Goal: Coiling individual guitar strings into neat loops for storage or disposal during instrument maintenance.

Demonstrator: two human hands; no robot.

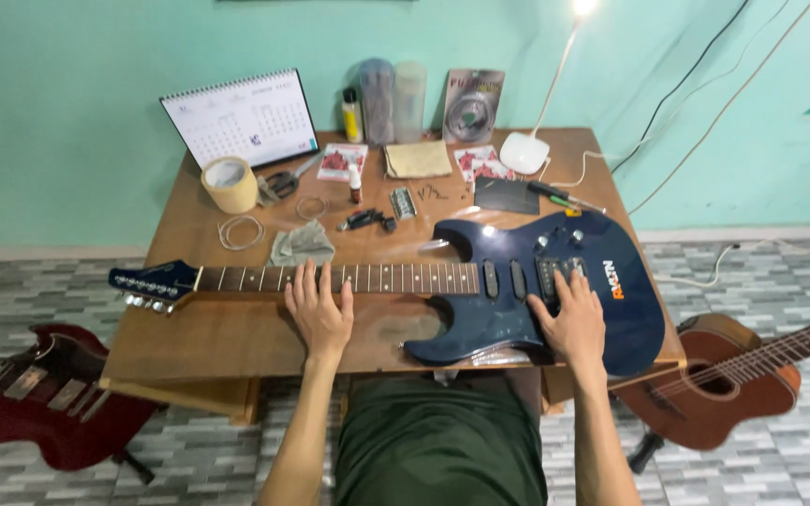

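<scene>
A dark blue electric guitar lies flat across the wooden table, headstock to the left. My left hand rests palm down on the neck, fingers spread over the frets. Over on the body, my right hand lies flat by the bridge pickup, its fingers touching the pickups. Neither hand grips anything.
Behind the guitar lie a tape roll, a desk calendar, a grey cloth, coiled strings, small bottles, string packets and a white lamp base. A red guitar stands left, an acoustic guitar right.
</scene>
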